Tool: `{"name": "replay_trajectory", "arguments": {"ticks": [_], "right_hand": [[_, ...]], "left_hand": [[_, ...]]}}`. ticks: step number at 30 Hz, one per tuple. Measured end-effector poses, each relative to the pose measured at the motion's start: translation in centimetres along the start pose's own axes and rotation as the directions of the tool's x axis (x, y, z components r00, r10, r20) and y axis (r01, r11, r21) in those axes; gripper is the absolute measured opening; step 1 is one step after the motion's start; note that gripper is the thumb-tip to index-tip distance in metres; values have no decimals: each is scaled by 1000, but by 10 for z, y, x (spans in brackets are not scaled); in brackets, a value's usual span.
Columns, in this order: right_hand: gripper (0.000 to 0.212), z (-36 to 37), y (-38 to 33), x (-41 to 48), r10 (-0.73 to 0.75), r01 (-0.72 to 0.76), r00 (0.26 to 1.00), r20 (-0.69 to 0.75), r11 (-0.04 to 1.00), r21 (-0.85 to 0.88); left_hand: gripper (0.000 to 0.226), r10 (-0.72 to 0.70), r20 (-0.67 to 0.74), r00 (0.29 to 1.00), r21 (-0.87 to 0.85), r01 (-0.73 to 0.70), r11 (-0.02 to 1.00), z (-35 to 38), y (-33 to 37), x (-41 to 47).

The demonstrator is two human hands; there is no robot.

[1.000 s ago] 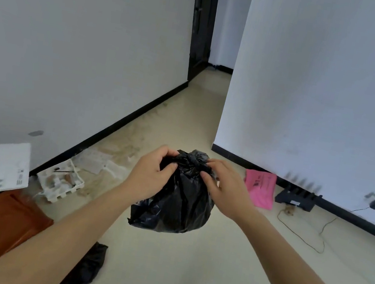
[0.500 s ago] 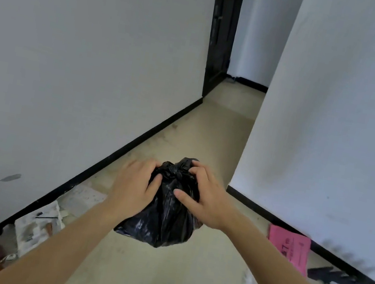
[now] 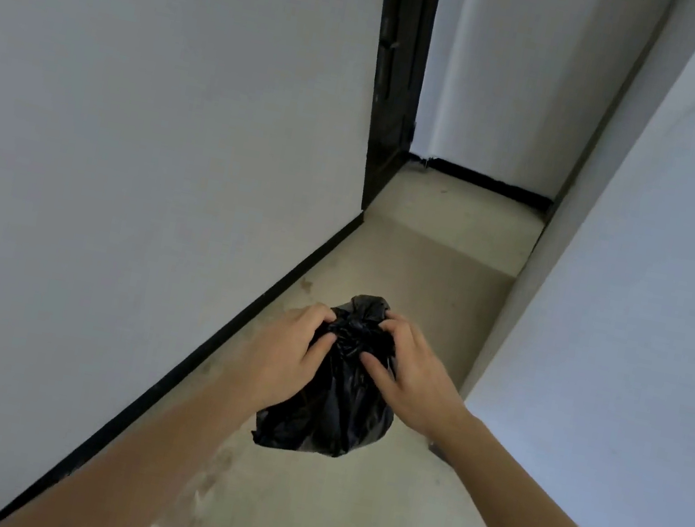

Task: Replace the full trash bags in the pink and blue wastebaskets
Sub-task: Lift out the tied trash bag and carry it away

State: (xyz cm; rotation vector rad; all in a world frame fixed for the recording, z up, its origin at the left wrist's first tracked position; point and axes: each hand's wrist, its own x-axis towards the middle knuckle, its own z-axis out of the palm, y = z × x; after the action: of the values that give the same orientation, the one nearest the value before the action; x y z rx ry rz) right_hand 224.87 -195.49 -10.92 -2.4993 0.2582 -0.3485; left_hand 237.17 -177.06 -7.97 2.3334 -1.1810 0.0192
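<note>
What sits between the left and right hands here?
The bunched neck of the black trash bag, gripped by the left hand and right hand; seen in the head view.

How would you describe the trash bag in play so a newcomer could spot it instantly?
Look down the narrow hallway between the white walls, toward the dark doorway. Above the beige floor, the left hand and right hand grip a bunched-up neck. Below them hangs the black trash bag, the only glossy, crinkled black bundle in view.

white wall (image 3: 127,131) close on left, wall corner (image 3: 603,169) on right, floor (image 3: 426,277) running between, dark door (image 3: 395,86) beyond
</note>
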Motion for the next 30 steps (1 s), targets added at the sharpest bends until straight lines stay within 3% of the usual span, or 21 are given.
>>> {"name": "replay_trajectory", "arguments": {"ticks": [6, 12, 19, 27, 30], "right_hand": [[40, 3, 106, 164, 19, -26, 997, -76, 994, -103], [38, -3, 175, 322, -4, -4, 999, -51, 988, -156], [38, 14, 220, 498, -89, 94, 996, 31, 963, -253], [40, 45, 286, 686, 4, 38, 992, 126, 943, -332], [41, 46, 306, 747, 24, 12, 996, 91, 929, -370]], "left_hand": [[19, 46, -94, 994, 78, -39, 996, 48, -61, 174], [14, 12, -66, 998, 250, 5, 968, 70, -115, 322], [8, -84, -85, 993, 238, 102, 966, 78, -209, 466], [13, -81, -6, 997, 209, 81, 975, 108, -329, 638], [19, -80, 16, 997, 206, 75, 976, 111, -363, 704]]}}
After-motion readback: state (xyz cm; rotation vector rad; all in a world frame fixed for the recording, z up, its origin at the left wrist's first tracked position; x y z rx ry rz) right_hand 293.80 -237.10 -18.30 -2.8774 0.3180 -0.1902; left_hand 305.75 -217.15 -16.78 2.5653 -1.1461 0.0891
